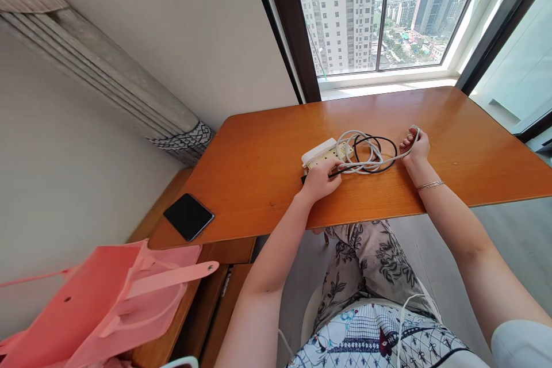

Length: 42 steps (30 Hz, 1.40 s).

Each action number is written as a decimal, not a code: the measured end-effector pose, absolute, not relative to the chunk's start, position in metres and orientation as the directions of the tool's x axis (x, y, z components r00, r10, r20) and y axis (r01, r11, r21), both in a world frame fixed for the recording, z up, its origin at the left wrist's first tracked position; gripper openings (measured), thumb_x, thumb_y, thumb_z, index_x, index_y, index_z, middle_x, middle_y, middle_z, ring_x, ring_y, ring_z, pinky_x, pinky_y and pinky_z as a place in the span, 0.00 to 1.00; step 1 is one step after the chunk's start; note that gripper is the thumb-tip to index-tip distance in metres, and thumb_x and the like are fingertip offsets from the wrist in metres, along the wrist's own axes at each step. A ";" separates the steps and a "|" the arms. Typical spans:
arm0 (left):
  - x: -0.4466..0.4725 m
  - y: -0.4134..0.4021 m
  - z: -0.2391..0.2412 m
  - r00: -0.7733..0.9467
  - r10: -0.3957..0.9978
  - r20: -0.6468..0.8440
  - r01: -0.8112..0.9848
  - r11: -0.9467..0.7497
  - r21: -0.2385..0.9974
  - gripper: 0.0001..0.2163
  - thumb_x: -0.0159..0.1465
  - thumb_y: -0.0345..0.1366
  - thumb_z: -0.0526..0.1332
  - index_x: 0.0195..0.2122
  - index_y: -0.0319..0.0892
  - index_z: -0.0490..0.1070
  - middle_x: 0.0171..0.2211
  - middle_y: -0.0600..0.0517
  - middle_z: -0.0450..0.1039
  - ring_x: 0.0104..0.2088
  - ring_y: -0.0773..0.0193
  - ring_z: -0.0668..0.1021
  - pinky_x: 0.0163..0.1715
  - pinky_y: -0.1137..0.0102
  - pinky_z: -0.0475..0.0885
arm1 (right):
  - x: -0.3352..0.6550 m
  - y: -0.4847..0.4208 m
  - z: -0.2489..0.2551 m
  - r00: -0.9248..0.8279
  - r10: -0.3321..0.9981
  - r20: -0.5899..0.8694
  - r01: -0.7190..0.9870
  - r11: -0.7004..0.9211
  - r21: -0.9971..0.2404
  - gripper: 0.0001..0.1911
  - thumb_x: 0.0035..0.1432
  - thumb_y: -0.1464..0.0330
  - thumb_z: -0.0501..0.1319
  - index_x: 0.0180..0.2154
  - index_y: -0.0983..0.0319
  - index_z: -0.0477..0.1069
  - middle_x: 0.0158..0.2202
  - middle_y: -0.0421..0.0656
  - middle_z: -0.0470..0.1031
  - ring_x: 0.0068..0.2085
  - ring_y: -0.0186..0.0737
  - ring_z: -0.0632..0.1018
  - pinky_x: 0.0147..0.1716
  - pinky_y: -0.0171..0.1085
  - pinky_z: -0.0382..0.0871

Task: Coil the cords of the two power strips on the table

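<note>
A white power strip (321,152) with cream socket faces lies on the wooden table, and loops of white cable (345,155) and black cable (390,148) are tangled at its right end. My left hand (321,181) is closed over the black cable at the strip's near side, and a dark end pokes out left of the hand. Whether these fingers also grip the strip or the white cable is hard to see. To the right of the coils, my right hand (416,146) is curled around the white cable, which runs from it back to the coils.
A dark-screened phone (188,217) lies near the left edge of the wooden table (254,155). Below it, an open pink bag (103,293) stands beside brown wooden furniture (224,293). Behind the table are a window (379,23) and a gathered curtain (129,86).
</note>
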<state>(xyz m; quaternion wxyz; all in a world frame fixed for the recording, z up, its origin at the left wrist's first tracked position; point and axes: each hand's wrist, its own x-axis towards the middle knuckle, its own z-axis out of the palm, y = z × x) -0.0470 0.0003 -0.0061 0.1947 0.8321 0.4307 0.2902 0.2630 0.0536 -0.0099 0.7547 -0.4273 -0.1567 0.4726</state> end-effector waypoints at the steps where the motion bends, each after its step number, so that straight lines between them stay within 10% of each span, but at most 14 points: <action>1: -0.045 -0.003 -0.004 0.477 0.828 0.296 0.591 -0.551 0.589 0.17 0.59 0.32 0.61 0.50 0.42 0.77 0.42 0.49 0.82 0.38 0.58 0.80 0.42 0.64 0.76 | 0.264 0.054 -0.010 0.498 0.850 -0.173 -0.581 0.179 -0.794 0.11 0.64 0.60 0.56 0.31 0.57 0.63 0.18 0.30 0.55 0.16 0.27 0.60 0.16 0.28 0.57; 18: -0.013 -0.038 0.006 0.597 0.774 0.211 0.421 -0.526 0.739 0.10 0.70 0.40 0.58 0.40 0.42 0.76 0.31 0.52 0.78 0.30 0.63 0.75 0.34 0.69 0.70 | 0.259 0.064 -0.026 0.454 0.876 -0.160 -0.380 0.028 -0.924 0.14 0.62 0.57 0.61 0.30 0.59 0.71 0.23 0.36 0.68 0.22 0.30 0.69 0.18 0.29 0.62; 27: 0.016 -0.049 0.006 0.733 0.637 0.241 0.364 -0.665 0.652 0.19 0.68 0.35 0.59 0.60 0.43 0.72 0.58 0.42 0.76 0.59 0.51 0.78 0.62 0.57 0.72 | 0.254 0.061 -0.036 0.403 0.914 0.044 -0.071 0.079 -0.994 0.21 0.59 0.51 0.60 0.39 0.61 0.79 0.50 0.47 0.81 0.46 0.42 0.80 0.32 0.35 0.74; 32: 0.009 -0.027 0.022 0.801 0.562 0.205 0.373 -0.737 0.564 0.16 0.73 0.44 0.54 0.51 0.44 0.78 0.57 0.44 0.77 0.57 0.53 0.79 0.59 0.60 0.73 | 0.253 0.062 -0.036 0.405 0.914 -0.009 -0.120 0.044 -0.992 0.18 0.58 0.55 0.62 0.39 0.62 0.80 0.47 0.48 0.82 0.43 0.41 0.81 0.32 0.35 0.75; 42: 0.001 0.039 0.013 0.210 0.933 0.293 0.835 -0.327 0.443 0.17 0.68 0.38 0.59 0.57 0.40 0.73 0.56 0.39 0.76 0.54 0.46 0.79 0.55 0.56 0.73 | 0.250 0.057 -0.031 0.379 0.923 0.064 -0.007 0.072 -0.997 0.18 0.52 0.55 0.69 0.37 0.62 0.80 0.29 0.38 0.77 0.30 0.33 0.74 0.28 0.32 0.68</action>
